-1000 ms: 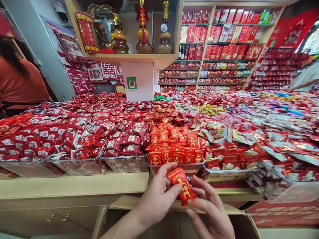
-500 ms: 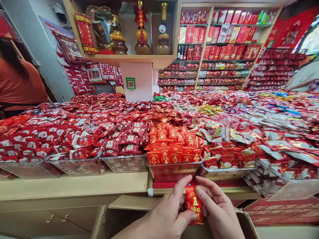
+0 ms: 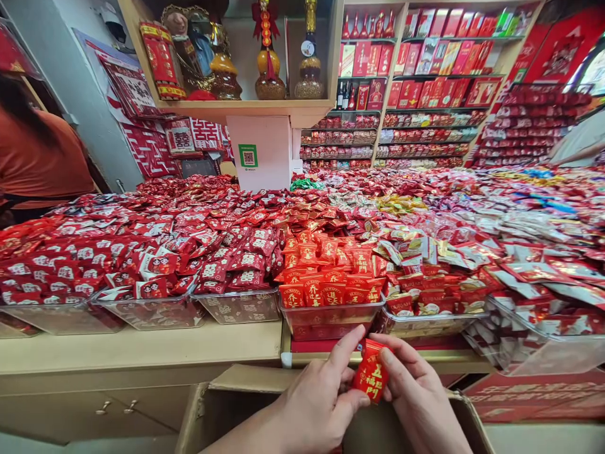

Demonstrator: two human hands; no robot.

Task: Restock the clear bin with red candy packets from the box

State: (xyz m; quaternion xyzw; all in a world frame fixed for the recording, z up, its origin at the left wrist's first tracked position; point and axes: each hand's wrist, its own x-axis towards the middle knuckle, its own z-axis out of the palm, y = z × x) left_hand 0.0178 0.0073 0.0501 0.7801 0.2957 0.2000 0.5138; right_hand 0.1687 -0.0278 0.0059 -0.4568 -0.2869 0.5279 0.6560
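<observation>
A small red candy packet [image 3: 372, 373] with gold characters is held upright, slightly tilted, between my two hands. My left hand [image 3: 326, 388] pinches its left side with the thumb across the lower front and the index finger stretched up past it. On the other side, my right hand [image 3: 411, 384] grips the upper right edge between thumb and fingers. Below both hands is an open cardboard box [image 3: 250, 378], its inside mostly dark. Just beyond them stands a clear plastic bin [image 3: 331, 320] heaped with matching red and gold packets [image 3: 333, 293].
More clear bins line the counter, among them one of durian packets [image 3: 430, 306] and one of dark red packets [image 3: 246, 277]. A wide heap of sweets stretches behind. A white pillar [image 3: 265, 154] holds up a bottle shelf. A person in orange [image 3: 42, 154] is at the left.
Both hands have lifted the packet slightly, and it has turned from nearly straight to tilted. The view has shifted a little.
</observation>
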